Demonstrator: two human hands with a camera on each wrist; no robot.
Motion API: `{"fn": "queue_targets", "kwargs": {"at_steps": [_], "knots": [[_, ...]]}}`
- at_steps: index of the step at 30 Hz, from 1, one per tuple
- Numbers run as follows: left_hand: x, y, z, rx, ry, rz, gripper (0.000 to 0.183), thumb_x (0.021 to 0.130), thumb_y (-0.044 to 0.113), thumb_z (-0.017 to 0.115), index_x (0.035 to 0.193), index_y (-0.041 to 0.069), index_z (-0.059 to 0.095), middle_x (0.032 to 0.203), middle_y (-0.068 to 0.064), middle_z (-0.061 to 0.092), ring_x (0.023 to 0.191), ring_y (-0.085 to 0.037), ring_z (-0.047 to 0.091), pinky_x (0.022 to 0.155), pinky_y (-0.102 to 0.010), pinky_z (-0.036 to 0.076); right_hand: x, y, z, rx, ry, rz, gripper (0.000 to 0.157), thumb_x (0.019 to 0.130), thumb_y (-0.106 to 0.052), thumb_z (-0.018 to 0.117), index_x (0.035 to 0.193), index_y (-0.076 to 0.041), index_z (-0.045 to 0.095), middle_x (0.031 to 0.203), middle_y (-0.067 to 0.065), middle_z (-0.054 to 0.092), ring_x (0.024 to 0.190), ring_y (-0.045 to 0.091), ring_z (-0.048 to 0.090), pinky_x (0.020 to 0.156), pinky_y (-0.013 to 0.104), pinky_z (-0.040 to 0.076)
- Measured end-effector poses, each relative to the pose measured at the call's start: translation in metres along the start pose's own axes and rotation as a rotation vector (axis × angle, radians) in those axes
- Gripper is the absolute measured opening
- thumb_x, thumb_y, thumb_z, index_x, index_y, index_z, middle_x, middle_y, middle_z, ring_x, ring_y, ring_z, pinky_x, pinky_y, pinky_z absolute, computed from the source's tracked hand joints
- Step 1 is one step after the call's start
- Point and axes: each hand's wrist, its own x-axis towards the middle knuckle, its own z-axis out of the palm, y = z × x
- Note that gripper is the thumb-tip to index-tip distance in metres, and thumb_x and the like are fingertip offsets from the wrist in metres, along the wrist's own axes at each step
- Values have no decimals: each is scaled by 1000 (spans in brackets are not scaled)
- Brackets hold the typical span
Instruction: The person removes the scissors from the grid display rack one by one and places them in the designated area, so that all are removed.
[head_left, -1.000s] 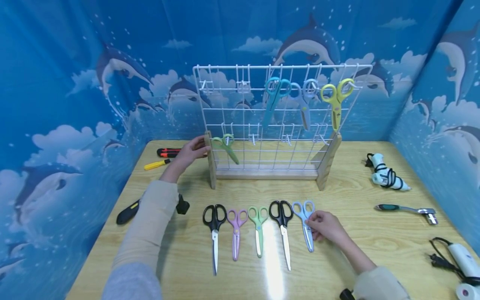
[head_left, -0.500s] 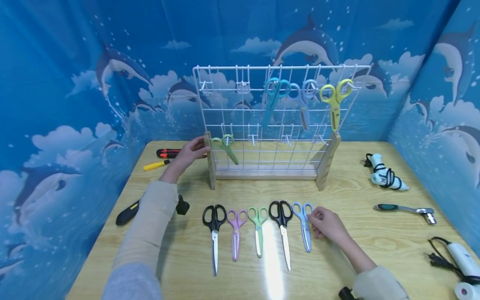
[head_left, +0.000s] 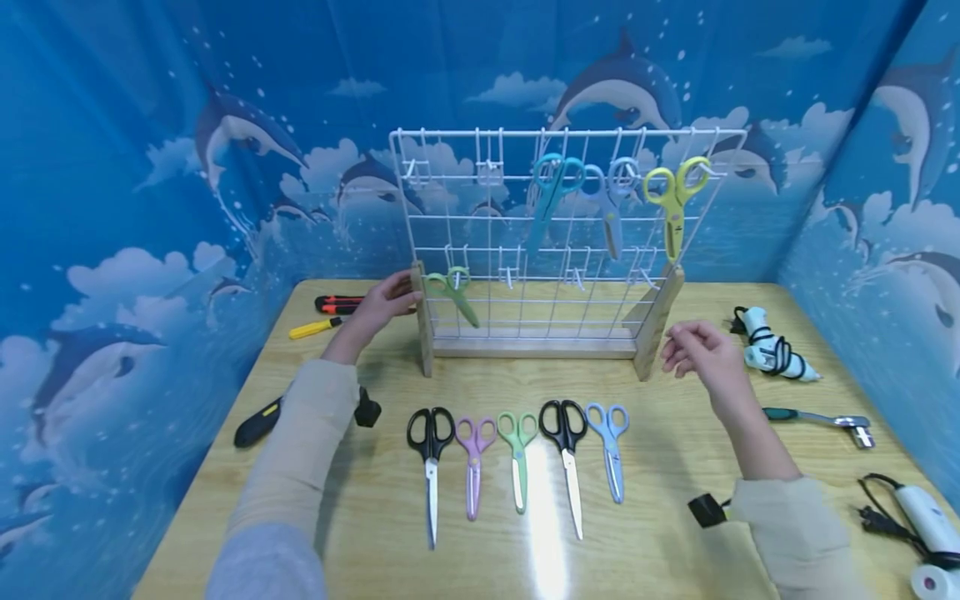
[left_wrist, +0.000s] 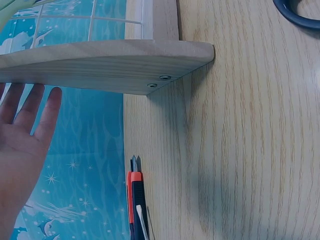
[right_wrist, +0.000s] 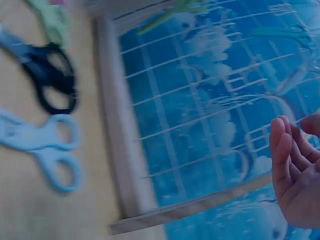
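while the straight-fingered left hand (head_left: 381,303) touches the rack (head_left: 532,347), yellow scissors (head_left: 674,218) hang point-down, up-left of the nearer, empty right hand (head_left: 708,360), fingers loosely bent.

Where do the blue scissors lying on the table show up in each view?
Head: the blue scissors lie at the right end of the row, beside black scissors.
Left wrist: not in the picture.
Right wrist: at the left edge, below black scissors, handles toward the right, tips cut off.
Shared landmark: the rack's wooden frame, partly visible in all three.
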Motion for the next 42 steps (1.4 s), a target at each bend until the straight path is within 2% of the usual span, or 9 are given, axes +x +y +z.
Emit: {"fn": "queue_targets", "kwargs": {"at_steps": [4,5,7,10,14,21,28,36,42], "knots": [[-1,0,0,11,2,3,62,75,37,59,130,22,33,130,-4,36,117,-18,35,93,-40,36,2,-78,23,131,86,-96,20,84,-18,54,92,1,54,74,6,60,63,15,58,48,21,48],[-1,1,-1,10,-1,6,62,76,37,59,130,22,33,130,-5,36,117,-19,35,93,-40,36,1,-97,31,121,126,-107,21,83,-19,55,90,1,54,74,5,59,65,13,57,50,19,48],[-1,1,-1,0,-2,5,62,75,37,60,129,22,34,130,-4,37,117,-18,36,93,-40,36,6,-118,38,163,155,-164,17,82,-16,57,90,-1,55,79,4,59,71,12,57,55,17,49],[0,0,-1,-3,-3,5,62,75,37,60,129,22,35,129,-3,37,117,-17,36,93,-39,36,17,-134,43,128,218,-220,17,81,-13,57,94,-3,55,90,4,57,81,11,53,64,15,47],[0,0,0,6,-2,1,63,74,38,60,130,22,34,130,-3,37,117,-17,36,92,-38,37,33,-142,43,64,277,-240,23,82,-13,57,102,-6,52,100,2,52,91,10,47,71,14,43],[-6,8,1,3,-10,-9,62,78,34,58,132,20,31,132,-6,34,119,-20,34,93,-39,36,47,-145,42,136,230,-199,29,80,-12,59,105,-8,46,101,2,53,97,11,47,75,14,41],[-14,18,5,-1,-18,-18,58,81,29,56,132,18,30,132,-7,34,119,-21,33,94,-40,35,50,-141,43,105,181,-195,30,79,-11,59,107,-9,47,89,-1,59,84,9,54,67,15,46],[-1,0,-1,24,-6,2,65,75,40,59,131,22,32,131,-5,35,118,-19,35,92,-40,37,47,-147,45,64,176,-181,15,76,-14,64,88,-10,58,76,-3,58,68,6,52,56,12,45],[-3,4,1,18,-6,3,61,78,35,58,131,21,32,132,-6,35,118,-20,35,93,-40,36,39,-157,42,180,127,-193,13,75,-9,65,87,-6,60,73,1,55,64,8,51,55,15,47]]}}
